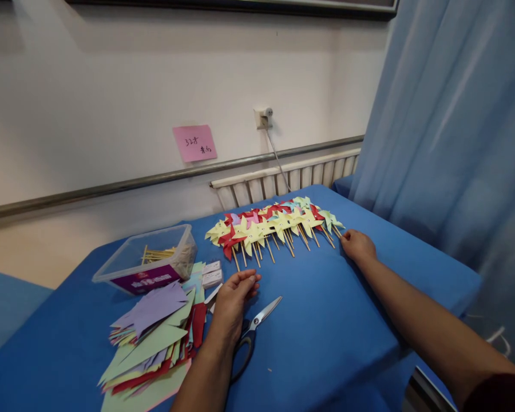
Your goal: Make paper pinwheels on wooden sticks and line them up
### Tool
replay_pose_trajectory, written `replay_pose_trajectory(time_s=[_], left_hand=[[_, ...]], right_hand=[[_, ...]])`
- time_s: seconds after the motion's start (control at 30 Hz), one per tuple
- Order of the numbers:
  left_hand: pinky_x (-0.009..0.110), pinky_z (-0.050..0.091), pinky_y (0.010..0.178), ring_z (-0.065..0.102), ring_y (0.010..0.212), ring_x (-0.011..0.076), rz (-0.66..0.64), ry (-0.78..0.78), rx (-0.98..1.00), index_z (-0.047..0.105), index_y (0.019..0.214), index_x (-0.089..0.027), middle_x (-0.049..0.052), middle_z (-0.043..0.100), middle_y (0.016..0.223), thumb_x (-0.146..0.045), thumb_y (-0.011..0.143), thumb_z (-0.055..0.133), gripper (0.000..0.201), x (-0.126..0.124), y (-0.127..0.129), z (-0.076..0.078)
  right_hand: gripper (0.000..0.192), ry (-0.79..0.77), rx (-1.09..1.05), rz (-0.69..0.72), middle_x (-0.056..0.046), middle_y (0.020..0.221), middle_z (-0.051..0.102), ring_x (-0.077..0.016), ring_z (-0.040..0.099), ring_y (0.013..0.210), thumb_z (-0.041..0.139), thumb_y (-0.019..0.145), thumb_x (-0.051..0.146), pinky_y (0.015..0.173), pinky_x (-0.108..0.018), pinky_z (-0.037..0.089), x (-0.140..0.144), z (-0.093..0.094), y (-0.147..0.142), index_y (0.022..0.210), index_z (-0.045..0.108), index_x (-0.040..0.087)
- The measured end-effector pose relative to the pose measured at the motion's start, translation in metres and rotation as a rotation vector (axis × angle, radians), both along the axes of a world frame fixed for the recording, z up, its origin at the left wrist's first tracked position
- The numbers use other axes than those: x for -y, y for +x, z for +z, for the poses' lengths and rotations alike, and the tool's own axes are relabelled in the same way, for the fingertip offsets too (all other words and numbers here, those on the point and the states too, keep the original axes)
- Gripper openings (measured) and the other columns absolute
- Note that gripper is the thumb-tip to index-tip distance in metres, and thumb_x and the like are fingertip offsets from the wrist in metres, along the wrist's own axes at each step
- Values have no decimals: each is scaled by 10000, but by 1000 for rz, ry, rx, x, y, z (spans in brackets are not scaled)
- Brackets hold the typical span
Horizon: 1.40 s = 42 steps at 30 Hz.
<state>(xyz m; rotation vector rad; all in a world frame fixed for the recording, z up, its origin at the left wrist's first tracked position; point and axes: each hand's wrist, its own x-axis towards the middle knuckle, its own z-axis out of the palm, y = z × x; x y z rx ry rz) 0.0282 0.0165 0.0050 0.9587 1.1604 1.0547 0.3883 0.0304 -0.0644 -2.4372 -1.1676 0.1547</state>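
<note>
A row of several paper pinwheels (274,224) in yellow, red, green and purple lies on wooden sticks across the far part of the blue table (326,320). My right hand (357,245) rests at the right end of that row, fingertips touching the last stick. My left hand (234,300) lies on the cloth with fingers curled and holds nothing. Scissors (253,329) with black handles lie just right of and partly under my left wrist.
A pile of cut coloured paper (154,337) lies at the left. Behind it stands a clear plastic box (150,257) with wooden sticks, and small white boxes (212,274) beside it. A radiator (283,180), a pink note (194,142) on the wall and a blue curtain (450,126) bound the table.
</note>
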Motion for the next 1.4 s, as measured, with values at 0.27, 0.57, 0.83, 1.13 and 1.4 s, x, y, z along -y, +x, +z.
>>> replay_pose_trajectory(time_s=[0.27,0.57,0.83,1.13,1.4], left_hand=[[238,487,627,631,660,127,-13,7,-23,696,894,-138,109,731,880,-300,607,793,343,-1,0,-3],[219,479,647,623,679,110,-65,-1,-59,673,935,-137,85,728,892,-305,655,753,336,-1,0,-7],[230,478,649,624,682,121,-86,0,-95,669,948,-129,96,727,887,-308,653,749,355,-2,1,-10],[224,473,643,628,684,118,-110,2,-123,667,933,-139,95,730,901,-321,650,745,346,-3,2,-13],[243,477,644,630,670,131,-114,-2,-158,671,928,-132,104,731,868,-313,629,744,357,-2,6,-13]], right_hand=[[298,31,-20,-111,-101,944,712,-231,647,843,448,864,355,637,-287,388,0,-2,7,919,693,194],[250,24,-30,-124,-93,902,715,-230,651,836,496,824,336,641,-281,403,-1,-7,13,887,698,204],[235,33,8,-96,-114,974,694,-251,642,884,514,805,329,703,-313,423,-2,-9,14,880,703,210],[223,51,14,-98,-104,866,693,-244,639,802,516,793,331,657,-312,414,-3,-13,17,778,699,206],[253,145,20,-67,-89,980,675,-219,616,862,500,818,370,713,-299,409,-2,-14,15,856,693,210]])
